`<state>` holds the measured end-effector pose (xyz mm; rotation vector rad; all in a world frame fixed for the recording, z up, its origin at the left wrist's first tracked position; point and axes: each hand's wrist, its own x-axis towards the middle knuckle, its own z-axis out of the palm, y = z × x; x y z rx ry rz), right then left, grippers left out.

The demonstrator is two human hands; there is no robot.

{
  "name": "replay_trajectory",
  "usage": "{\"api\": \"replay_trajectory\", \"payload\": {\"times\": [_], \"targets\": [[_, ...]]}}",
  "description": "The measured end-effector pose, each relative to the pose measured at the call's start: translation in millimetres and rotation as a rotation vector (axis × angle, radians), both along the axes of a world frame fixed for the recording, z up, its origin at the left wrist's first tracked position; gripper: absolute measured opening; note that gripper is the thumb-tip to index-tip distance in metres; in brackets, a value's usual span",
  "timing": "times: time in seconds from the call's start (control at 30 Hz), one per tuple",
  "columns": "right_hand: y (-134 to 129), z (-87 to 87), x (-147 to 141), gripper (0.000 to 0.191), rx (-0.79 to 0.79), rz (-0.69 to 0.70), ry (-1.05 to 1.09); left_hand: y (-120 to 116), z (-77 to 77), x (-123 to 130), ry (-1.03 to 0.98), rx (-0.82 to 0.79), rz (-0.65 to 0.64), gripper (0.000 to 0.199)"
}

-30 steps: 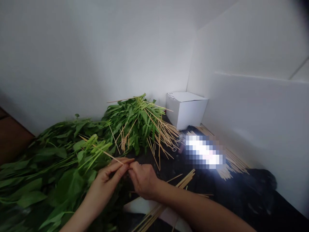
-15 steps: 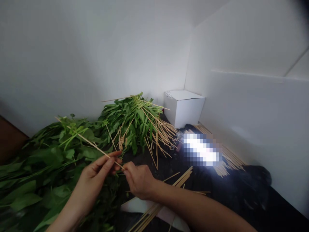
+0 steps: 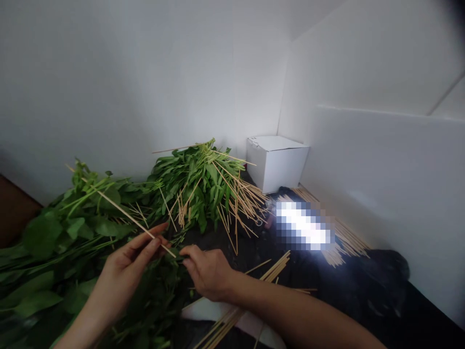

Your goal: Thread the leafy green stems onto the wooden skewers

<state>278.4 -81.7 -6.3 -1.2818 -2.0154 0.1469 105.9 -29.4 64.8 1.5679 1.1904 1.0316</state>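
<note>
A thin, pale wooden skewer [image 3: 121,211] slanted up leftward, its far tip poking past the bright green leafy stems [image 3: 86,190] clustered there.

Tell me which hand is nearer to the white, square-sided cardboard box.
Right. The right hand is on the near side of the box, to its left; the left hand is farther left, pinching a thin tan wooden stick.

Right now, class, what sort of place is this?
Probably an improvised indoor workspace in a room's corner: white walls meet at the back, with leaves and sticks spread in front.
</note>
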Motion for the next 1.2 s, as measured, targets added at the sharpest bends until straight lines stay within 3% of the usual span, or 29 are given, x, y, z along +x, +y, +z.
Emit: {"api": "replay_trajectory", "payload": {"times": [0.2, 0.53, 0.9, 1.2], "targets": [[-1.8, -5.4, -3.3, 0.027, 0.030, 0.026, 0.080, 9.0, 9.0, -28.4, 0.063, 0.038, 0.073, 0.057], [-2.6, -17.8, -8.1, 0.024, 0.069, 0.066, 0.171, 36.2, 3.1, -74.3, -0.040, 0.018, 0.170, 0.062], [-3.2, -17.1, -8.4, 0.023, 0.117, 0.079, 0.156, 119.3, 23.5, -114.4, 0.057, 0.157, 0.360, 0.057], [-1.0, -18.0, -8.3, 0.021, 0.176, 0.078, 0.144, 169.1, 7.7, -125.7, 0.175, 0.119, 0.457, 0.043]]}}
